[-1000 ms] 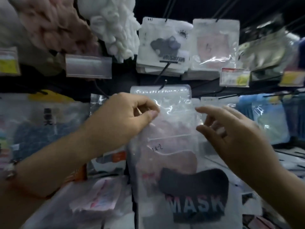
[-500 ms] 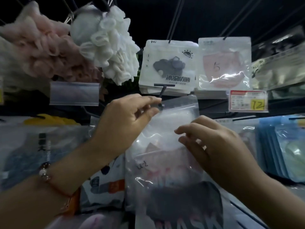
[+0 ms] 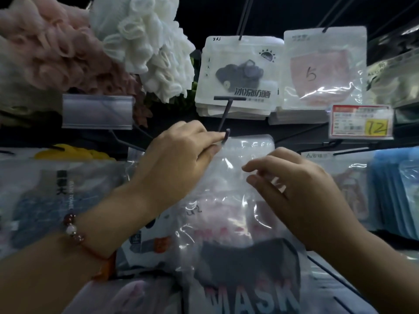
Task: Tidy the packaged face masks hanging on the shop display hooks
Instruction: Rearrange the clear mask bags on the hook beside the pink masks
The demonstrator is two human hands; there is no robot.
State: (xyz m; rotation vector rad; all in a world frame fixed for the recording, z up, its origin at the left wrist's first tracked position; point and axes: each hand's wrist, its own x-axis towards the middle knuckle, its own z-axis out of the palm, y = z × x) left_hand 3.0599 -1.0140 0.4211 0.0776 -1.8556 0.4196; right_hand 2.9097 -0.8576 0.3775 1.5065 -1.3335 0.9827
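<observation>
Two puffy bundles hang at the top left, one pink [image 3: 45,55] and one white [image 3: 145,48]. Below them, in the middle of the rack, hangs the big clear mask packet [image 3: 238,211] being handled, its long side running straight up and down, top edge at the hook and the printed word MASK at the bottom, facing me. On the upper row I count two stacks of packets: a white stack [image 3: 238,73] showing a dark mask, and beside it to the right a clear stack [image 3: 324,69] with a pink mask marked 5. A blue stack [image 3: 394,196] sits at the far right.

Two hands work the packet. The left hand [image 3: 179,164] pinches its top left corner right at the tip of the black hook [image 3: 226,134]. The right hand [image 3: 301,191] has curled fingers nipping the plastic a little lower.

One empty label holder [image 3: 97,112] sits left, one price tag [image 3: 360,121] reading 12 right, and one bead bracelet [image 3: 74,232] on the left wrist.
</observation>
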